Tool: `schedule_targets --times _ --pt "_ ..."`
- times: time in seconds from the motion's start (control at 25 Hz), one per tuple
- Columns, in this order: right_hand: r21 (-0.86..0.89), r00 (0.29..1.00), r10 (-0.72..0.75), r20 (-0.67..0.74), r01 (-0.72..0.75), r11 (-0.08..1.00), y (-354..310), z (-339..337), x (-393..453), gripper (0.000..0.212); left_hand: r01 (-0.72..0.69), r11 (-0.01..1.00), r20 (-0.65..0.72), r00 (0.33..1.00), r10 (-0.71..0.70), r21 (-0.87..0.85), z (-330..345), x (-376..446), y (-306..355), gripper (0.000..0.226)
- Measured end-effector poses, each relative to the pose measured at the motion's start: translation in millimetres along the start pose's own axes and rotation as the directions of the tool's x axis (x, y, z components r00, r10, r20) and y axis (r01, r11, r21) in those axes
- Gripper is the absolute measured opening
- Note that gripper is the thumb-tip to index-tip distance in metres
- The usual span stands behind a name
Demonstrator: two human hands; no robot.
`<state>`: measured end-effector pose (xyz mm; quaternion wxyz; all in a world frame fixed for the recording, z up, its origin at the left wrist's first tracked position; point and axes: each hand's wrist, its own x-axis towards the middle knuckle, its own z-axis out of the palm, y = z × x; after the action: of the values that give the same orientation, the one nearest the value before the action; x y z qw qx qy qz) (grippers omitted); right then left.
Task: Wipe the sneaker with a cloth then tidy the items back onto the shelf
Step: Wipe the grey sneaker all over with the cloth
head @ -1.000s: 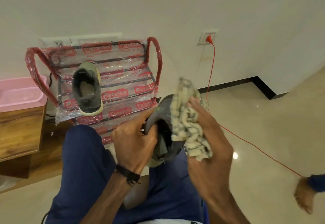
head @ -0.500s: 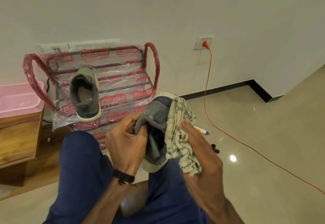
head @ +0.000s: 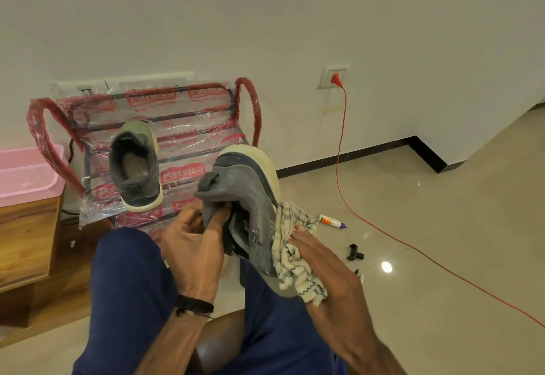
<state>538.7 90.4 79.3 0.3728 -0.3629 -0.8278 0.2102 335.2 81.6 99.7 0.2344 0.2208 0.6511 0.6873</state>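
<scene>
Grey sneaker [head: 250,197] gripped at its collar by left hand [head: 193,245] at frame centre, checked cloth [head: 298,259] pressed against its side, clutched by right hand [head: 321,259], second sneaker [head: 135,165] rested on shoe rack [head: 182,127] at left.

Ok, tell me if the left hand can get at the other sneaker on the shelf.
Probably not yet: the left hand grips the held sneaker. The path to the other sneaker looks clear.

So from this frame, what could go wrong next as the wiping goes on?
1. The left hand grips the sneaker only by its collar; a firm stroke of the cloth in the right hand might twist it loose.
2. The other sneaker rests tilted on the plastic-wrapped rack and could slide off if bumped.
3. The orange cord on the floor is a trip hazard.
</scene>
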Motion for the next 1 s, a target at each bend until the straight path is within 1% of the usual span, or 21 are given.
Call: schedule_targets --times 0.08,0.16,0.2,0.24,0.32,0.4,0.44,0.48,0.52,0.56,0.64,0.72,0.76,0.84,0.92,1.0 --pt "0.138 0.988 0.108 -0.107 -0.093 0.986 -9.9 -0.8 9.0 0.048 -0.073 0.995 0.028 0.997 0.071 0.067 2.4 -5.0 2.7 0.026" --pt "0.219 0.963 0.141 -0.231 -0.09 0.972 -29.8 -3.2 33.0 0.044 -0.109 0.99 0.05 0.993 0.105 0.088 6.2 -11.0 5.2 0.028" --pt "0.22 0.959 0.119 -0.259 -0.062 0.974 -40.7 -4.0 46.4 0.046 -0.122 0.988 0.062 0.991 0.117 0.092 7.5 -13.1 5.2 0.028" --pt "0.181 0.965 0.066 -0.252 -0.02 0.983 -49.8 -4.0 57.4 0.047 -0.131 0.987 0.075 0.989 0.124 0.092 8.5 -14.7 4.1 0.028" --pt "0.028 0.983 -0.069 -0.168 0.074 0.997 -52.6 -3.1 65.2 0.051 -0.093 0.995 0.062 0.994 0.09 0.04 10.7 -15.3 3.8 0.026" --pt "-0.085 0.993 -0.114 -0.043 0.11 0.99 -37.5 -4.4 52.5 0.061 0.027 0.998 0.001 1.0 -0.027 -0.058 9.8 -13.0 4.8 0.028" --pt "-0.134 0.992 -0.127 0.017 0.129 0.983 -27.0 -5.7 40.4 0.062 0.08 0.991 -0.024 0.996 -0.083 -0.108 7.4 -10.7 5.1 0.029" --pt "-0.172 0.988 -0.141 0.063 0.15 0.974 -18.2 -7.7 27.1 0.059 0.102 0.985 -0.031 0.994 -0.108 -0.139 4.5 -8.2 4.0 0.029" --pt "-0.184 0.987 -0.142 0.078 0.154 0.971 -12.1 -9.2 16.0 0.055 0.097 0.985 -0.021 0.995 -0.101 -0.145 2.7 -6.0 2.5 0.029" --pt "-0.159 0.992 -0.116 0.059 0.124 0.979 -8.8 -10.1 8.8 0.052 0.078 0.988 -0.002 0.997 -0.079 -0.134 2.0 -5.5 0.2 0.03" --pt "-0.076 0.997 -0.038 -0.066 0.033 0.997 -11.7 -7.1 11.1 0.049 0.033 0.995 0.035 0.999 -0.03 -0.097 4.8 -10.0 -3.6 0.028" --pt "-0.012 0.981 -0.044 -0.191 0.042 0.999 -29.5 -0.9 33.2 0.045 -0.032 0.999 0.052 0.998 0.034 -0.04 9.3 -16.7 -4.6 0.015" --pt "0.015 0.973 -0.069 -0.221 0.074 0.997 -40.8 1.6 46.2 0.043 -0.07 0.997 0.066 0.995 0.07 -0.013 11.5 -19.8 -4.0 0.015" --pt "0.018 0.965 -0.125 -0.229 0.133 0.991 -59.4 4.2 69.2 0.04 -0.139 0.99 0.084 0.987 0.137 0.021 13.3 -23.7 -1.9 0.023" --pt "-0.031 0.967 -0.158 -0.198 0.155 0.987 -64.1 3.3 83.6 0.043 -0.175 0.984 0.096 0.98 0.172 0.018 13.0 -25.0 -0.2 0.011" --pt "-0.099 0.971 -0.195 -0.136 0.183 0.978 -61.9 1.6 84.8 0.048 -0.14 0.99 0.085 0.987 0.139 0.002 11.7 -25.3 -2.6 0.007"
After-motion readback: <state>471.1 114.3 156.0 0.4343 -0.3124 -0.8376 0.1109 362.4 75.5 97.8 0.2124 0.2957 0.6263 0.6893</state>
